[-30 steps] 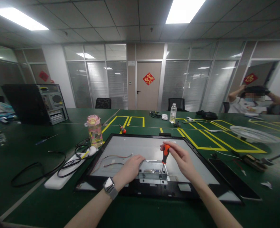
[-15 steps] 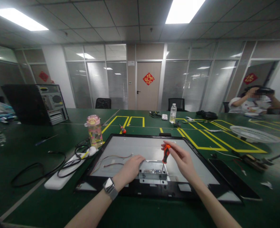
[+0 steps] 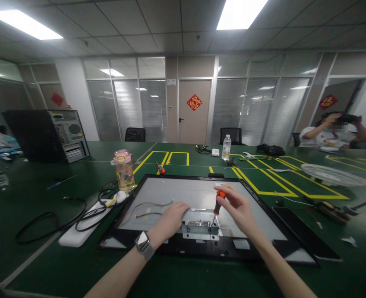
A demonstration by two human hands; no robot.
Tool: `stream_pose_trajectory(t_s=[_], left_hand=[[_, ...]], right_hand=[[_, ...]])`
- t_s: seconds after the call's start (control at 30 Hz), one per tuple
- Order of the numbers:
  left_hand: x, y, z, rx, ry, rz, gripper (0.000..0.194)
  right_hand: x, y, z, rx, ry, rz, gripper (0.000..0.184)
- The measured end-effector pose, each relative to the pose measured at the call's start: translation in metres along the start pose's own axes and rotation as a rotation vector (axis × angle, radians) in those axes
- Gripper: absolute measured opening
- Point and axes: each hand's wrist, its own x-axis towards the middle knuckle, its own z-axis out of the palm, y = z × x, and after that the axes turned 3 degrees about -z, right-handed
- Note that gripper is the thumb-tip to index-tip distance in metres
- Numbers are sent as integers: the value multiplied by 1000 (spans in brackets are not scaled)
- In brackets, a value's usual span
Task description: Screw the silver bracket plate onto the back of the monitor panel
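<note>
Metal bracket (image 3: 198,230) on the flat panel (image 3: 170,186), close to the middle of the panel's near edge; panel flat on the green surface (image 3: 65,273), toward the surface's near edge. Orange-and-black screwdriver (image 3: 219,203) nearly upright, a little tilted, with shaft going down to the right end of the bracket; contact of the tip too small to confirm. Fingers of the right hand (image 3: 239,207) closed around the screwdriver's handle. Left hand (image 3: 172,217) at the left end of the bracket, fingers bent over it; gripping or only pressing, not possible to tell.

Main risk, by judgement: slipping of the tip, caused by the tilt of the shaft or by too weak pressure, and then a scratch on the pale face of the panel. Also possible: turning of the bracket together with the screwdriver, from too loose support by the left hand. Smaller concern: catching of the thin cables (image 3: 152,204), because of lying so near to the left hand.

Farther out, power strip (image 3: 77,236) beside the panel's left edge, pink-capped bottle (image 3: 124,171) near its far left corner, dark slab (image 3: 307,234) along its right edge.
</note>
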Motion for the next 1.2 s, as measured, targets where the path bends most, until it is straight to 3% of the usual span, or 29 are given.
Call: stream_pose_trajectory(t_s=[0.2,0.4,0.6,0.8,1.2], left_hand=[[0,1,-1,-17,-18,-11,51],[0,-1,1,-20,-1,-8,52],[0,1,-1,-14,-11,-11,50],[-1,1,-2,-19,-22,-14,52],[1,0,0,-3,-9,-9,54]], right_hand=[[0,-1,-2,46,-39,67,32],[1,2,-1,-10,43,19,23],[0,0,-1,112,-63,113,32],[1,3,-1,32,38,52,20],[1,13,-5,288,-68,171,23]])
